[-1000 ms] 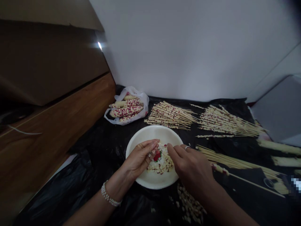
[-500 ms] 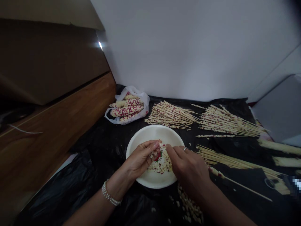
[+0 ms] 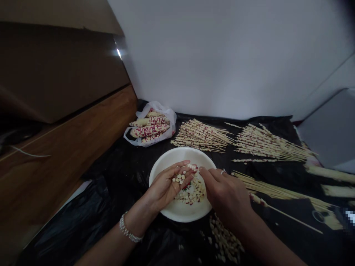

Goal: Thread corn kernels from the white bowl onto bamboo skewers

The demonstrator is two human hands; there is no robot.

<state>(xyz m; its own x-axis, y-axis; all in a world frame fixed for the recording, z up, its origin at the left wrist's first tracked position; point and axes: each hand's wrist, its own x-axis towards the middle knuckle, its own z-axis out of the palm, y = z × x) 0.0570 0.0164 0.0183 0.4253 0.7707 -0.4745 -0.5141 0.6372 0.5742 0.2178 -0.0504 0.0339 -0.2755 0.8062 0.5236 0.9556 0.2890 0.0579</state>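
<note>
A white bowl [image 3: 166,162] on the black plastic sheet holds loose pale and red corn kernels [image 3: 194,194]. Over it my left hand [image 3: 163,186] lies palm up and cupped, with a small heap of kernels [image 3: 179,178] in it. My right hand [image 3: 224,192], a ring on one finger, meets the left fingertips with its own fingers pinched together. A thin wooden skewer [image 3: 285,216] with a few kernels on it trails out from behind that hand to the right.
A white bag of red-and-white corn cobs [image 3: 151,127] lies behind the bowl. Two piles of kernel-threaded skewers [image 3: 199,135] [image 3: 263,144] and a bundle of bare skewers [image 3: 271,188] lie on the right. Spilled kernels [image 3: 224,240] sit near my right wrist. A wooden panel [image 3: 69,147] borders the left.
My left hand has turned palm up and lifted with kernels in it. My right fingertips rose from the bowl's kernels to the left fingertips.
</note>
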